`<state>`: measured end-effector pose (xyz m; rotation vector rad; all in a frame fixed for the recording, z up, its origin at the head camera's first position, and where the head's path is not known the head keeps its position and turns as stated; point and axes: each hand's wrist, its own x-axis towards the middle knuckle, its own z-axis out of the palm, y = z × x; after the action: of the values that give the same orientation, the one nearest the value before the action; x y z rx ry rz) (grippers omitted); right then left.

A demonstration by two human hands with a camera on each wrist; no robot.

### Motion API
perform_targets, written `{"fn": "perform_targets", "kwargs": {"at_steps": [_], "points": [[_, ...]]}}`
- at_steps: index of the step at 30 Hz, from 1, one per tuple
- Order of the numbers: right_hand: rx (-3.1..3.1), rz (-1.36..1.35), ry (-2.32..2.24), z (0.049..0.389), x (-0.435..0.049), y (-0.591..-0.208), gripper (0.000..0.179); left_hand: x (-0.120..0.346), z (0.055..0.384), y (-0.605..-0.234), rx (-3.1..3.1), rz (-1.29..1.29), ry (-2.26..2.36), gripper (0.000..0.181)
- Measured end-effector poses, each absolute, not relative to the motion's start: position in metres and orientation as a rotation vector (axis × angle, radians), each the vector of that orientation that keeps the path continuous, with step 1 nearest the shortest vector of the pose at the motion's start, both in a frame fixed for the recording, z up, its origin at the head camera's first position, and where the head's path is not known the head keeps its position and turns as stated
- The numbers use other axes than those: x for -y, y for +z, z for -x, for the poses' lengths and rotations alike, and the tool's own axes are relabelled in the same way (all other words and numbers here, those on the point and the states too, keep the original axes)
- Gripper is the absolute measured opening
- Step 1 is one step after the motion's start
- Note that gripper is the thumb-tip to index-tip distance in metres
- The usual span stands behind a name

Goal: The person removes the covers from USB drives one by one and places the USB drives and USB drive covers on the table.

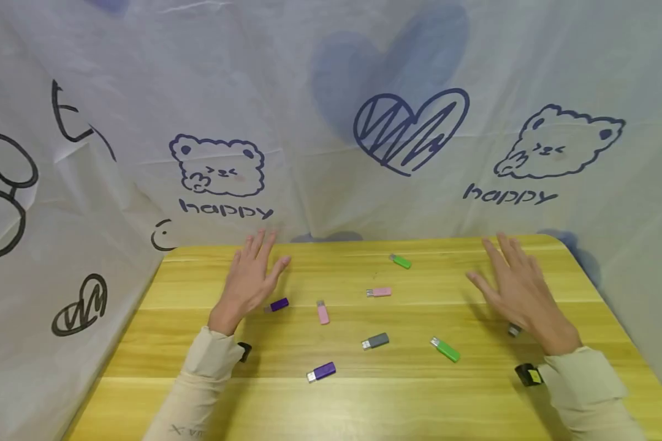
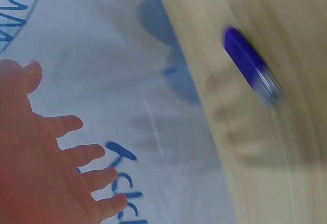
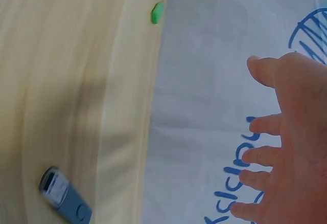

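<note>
My left hand (image 1: 249,278) is raised over the left part of the table, fingers spread and holding nothing. Beside it lies a purple USB stick (image 1: 279,304), which also shows in the left wrist view (image 2: 245,60). On the right my right hand (image 1: 518,291) hovers with its fingers apart, empty too. Partly covered by that hand is a grey USB stick (image 1: 514,330); the right wrist view shows its metal plug and grey body (image 3: 69,201). Between the hands lie a pink stick (image 1: 323,312), another pink stick (image 1: 379,292) and a grey stick (image 1: 376,341).
A green USB stick (image 1: 401,261) lies near the table's back edge, another green one (image 1: 445,350) toward the right front. A second purple stick (image 1: 322,372) is nearest the front. White cloth (image 1: 309,184) with drawings hangs behind the wooden table (image 1: 397,404) and along its sides.
</note>
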<state>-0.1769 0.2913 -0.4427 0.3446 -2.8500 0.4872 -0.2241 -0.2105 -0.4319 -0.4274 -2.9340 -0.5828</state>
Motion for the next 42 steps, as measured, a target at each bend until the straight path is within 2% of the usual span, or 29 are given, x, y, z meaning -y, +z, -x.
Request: {"fn": "perform_targets", "kwargs": {"at_steps": [8, 19, 27, 42], "points": [[2.736, -0.384, 0.528, 0.175, -0.275, -0.435, 0.071, 0.174, 0.218, -0.427, 2.779, 0.501, -0.885, 0.068], [2.639, -0.424, 0.695, 0.186, -0.229, -0.443, 0.062, 0.116, 0.216, -0.439, 2.638, 0.596, -1.243, 0.064], [2.679, -0.493, 0.699, 0.215, -0.206, -0.45, 0.058, 0.098, 0.219, -0.446, 2.567, 0.553, -1.43, 0.062], [2.99, -0.512, 0.751, 0.269, -0.174, -0.469, 0.041, 0.094, 0.221, -0.461, 2.5, 0.538, -1.542, 0.057]]}}
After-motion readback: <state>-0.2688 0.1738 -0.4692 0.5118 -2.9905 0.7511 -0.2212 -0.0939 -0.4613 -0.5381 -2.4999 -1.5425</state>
